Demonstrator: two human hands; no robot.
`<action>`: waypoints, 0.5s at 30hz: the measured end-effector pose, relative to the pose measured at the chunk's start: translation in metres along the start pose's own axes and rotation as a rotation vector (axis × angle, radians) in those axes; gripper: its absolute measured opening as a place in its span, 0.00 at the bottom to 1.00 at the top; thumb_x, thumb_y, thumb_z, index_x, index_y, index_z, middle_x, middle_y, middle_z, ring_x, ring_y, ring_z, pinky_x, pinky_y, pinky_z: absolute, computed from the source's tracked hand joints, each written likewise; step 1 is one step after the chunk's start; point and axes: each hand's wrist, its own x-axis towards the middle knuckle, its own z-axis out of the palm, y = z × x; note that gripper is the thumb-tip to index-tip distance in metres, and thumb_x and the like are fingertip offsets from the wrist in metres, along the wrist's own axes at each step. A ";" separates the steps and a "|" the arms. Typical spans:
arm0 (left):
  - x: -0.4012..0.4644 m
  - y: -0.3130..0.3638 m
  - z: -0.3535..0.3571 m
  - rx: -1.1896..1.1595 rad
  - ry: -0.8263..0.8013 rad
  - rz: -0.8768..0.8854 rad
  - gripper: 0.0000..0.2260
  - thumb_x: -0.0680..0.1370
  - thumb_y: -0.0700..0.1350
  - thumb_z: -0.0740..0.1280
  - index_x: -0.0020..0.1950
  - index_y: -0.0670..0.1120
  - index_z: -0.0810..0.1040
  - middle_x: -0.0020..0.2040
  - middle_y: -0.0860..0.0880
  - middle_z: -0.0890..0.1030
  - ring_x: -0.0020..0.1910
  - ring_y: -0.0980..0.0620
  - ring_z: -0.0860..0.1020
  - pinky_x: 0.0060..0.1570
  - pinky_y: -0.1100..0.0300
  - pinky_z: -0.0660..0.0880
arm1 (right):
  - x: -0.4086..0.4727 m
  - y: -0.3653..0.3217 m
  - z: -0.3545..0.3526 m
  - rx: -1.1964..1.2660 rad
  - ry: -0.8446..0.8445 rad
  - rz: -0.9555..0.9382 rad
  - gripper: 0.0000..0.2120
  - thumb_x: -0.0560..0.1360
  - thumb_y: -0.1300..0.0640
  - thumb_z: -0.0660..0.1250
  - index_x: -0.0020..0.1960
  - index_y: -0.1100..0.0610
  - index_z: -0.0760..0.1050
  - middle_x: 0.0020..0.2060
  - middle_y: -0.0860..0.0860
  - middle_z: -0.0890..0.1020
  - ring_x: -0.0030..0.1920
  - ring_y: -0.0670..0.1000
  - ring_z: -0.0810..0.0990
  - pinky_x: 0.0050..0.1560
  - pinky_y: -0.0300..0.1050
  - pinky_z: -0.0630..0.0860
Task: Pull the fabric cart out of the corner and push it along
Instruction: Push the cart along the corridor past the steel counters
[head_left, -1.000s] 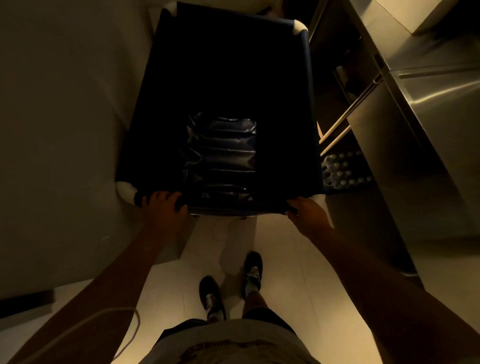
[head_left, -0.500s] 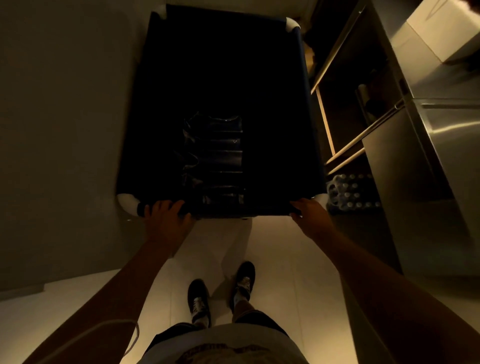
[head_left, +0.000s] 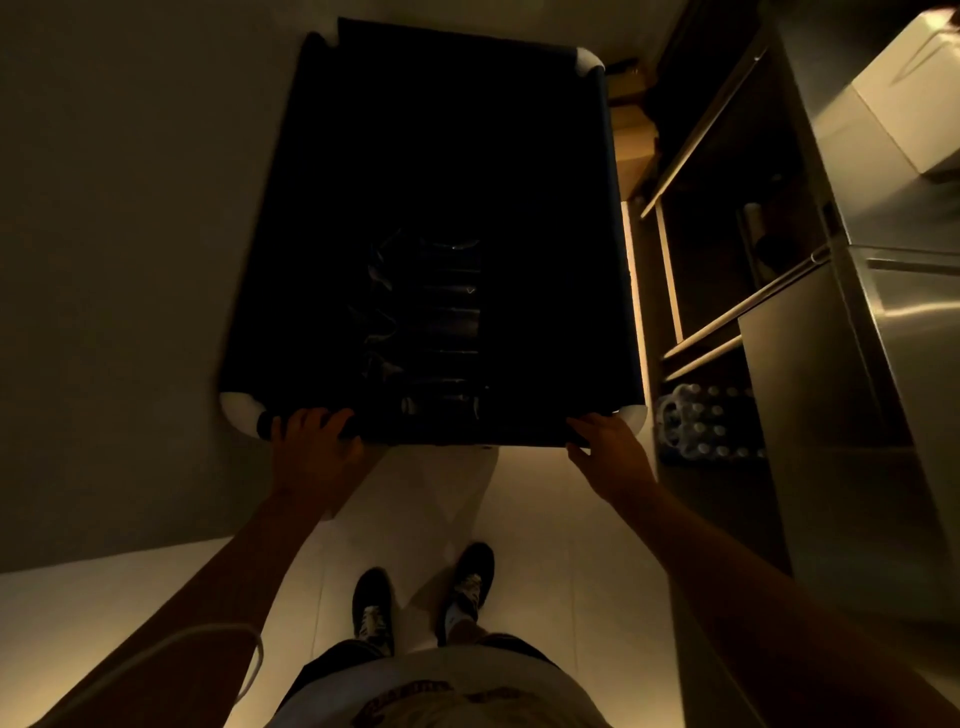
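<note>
The dark fabric cart (head_left: 545, 208) with white corner caps fills the upper middle of the head view, its deep inside almost black. A dark pleated bundle (head_left: 436, 322) lies at its bottom. My left hand (head_left: 311, 447) grips the near rim close to the left corner, fingers curled over the edge. My right hand (head_left: 608, 452) holds the near rim beside the right corner cap. Both arms are stretched forward.
A plain wall (head_left: 119, 260) runs close along the cart's left side. On the right stands a steel shelf unit (head_left: 727, 291) and a steel cabinet (head_left: 893, 364), with a pack of bottles (head_left: 706, 426) on the floor. A cardboard box (head_left: 631, 135) sits behind the cart's right corner. My feet (head_left: 421, 597) stand on pale floor tiles.
The cart has rolled away along the wall while I step after it. Both hands keep the same hold on the near rim. More shelf and a box have come into view.
</note>
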 end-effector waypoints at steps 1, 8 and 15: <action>0.001 0.001 0.000 0.013 -0.015 -0.007 0.28 0.75 0.59 0.58 0.72 0.50 0.76 0.69 0.40 0.77 0.72 0.37 0.70 0.76 0.36 0.55 | 0.001 0.001 0.000 0.003 0.000 0.001 0.19 0.78 0.56 0.70 0.68 0.56 0.78 0.63 0.55 0.81 0.64 0.58 0.78 0.63 0.51 0.77; 0.006 0.001 -0.004 0.023 -0.034 -0.033 0.28 0.75 0.61 0.58 0.72 0.50 0.76 0.70 0.40 0.77 0.72 0.37 0.71 0.76 0.38 0.56 | 0.006 0.010 0.001 -0.002 -0.001 -0.038 0.19 0.79 0.55 0.69 0.69 0.55 0.77 0.63 0.55 0.81 0.64 0.58 0.78 0.63 0.50 0.76; 0.008 0.008 -0.011 -0.016 -0.054 -0.072 0.30 0.73 0.61 0.58 0.72 0.51 0.76 0.71 0.41 0.76 0.74 0.39 0.69 0.77 0.40 0.56 | 0.008 0.014 0.003 -0.005 0.035 -0.082 0.18 0.78 0.56 0.70 0.67 0.56 0.78 0.61 0.56 0.82 0.62 0.59 0.80 0.62 0.51 0.77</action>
